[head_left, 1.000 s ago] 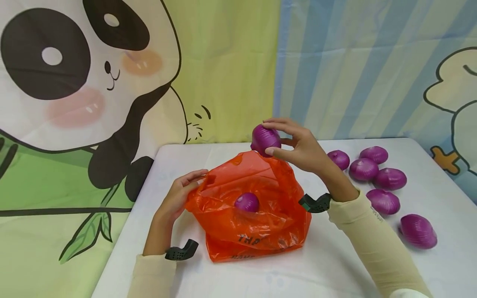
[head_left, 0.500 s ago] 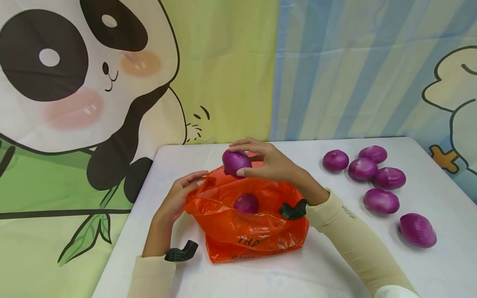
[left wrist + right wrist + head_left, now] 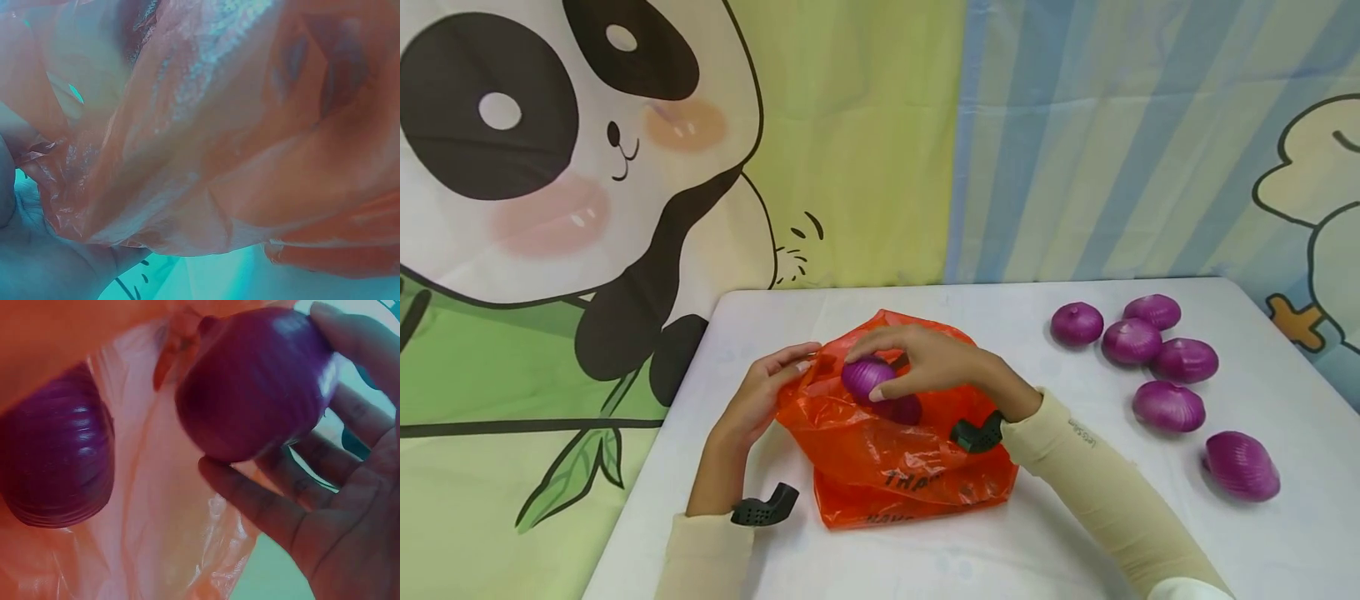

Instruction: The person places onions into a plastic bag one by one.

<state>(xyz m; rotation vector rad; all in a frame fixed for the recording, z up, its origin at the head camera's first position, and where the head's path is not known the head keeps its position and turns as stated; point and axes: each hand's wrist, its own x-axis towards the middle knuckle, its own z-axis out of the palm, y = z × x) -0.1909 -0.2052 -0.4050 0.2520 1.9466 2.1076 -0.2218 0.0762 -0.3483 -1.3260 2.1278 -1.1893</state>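
Observation:
A red onion is held in my right hand, just inside the mouth of an orange plastic bag. Fingers and thumb grip the onion's sides, as the right wrist view shows, with the hand coming from the right. Another red onion lies in the bag, partly behind the held one in the head view. My left hand holds the bag's left rim; its fingertips are partly hidden by the plastic. Orange film fills most of the left wrist view, beside part of the left hand.
Several loose red onions lie on the right side of the white table. One onion sits nearest the front. A printed cloth backdrop hangs behind the table.
My right hand has carried the onion left and down from above the bag's back rim into its mouth. The left hand has stayed at the bag's left rim.

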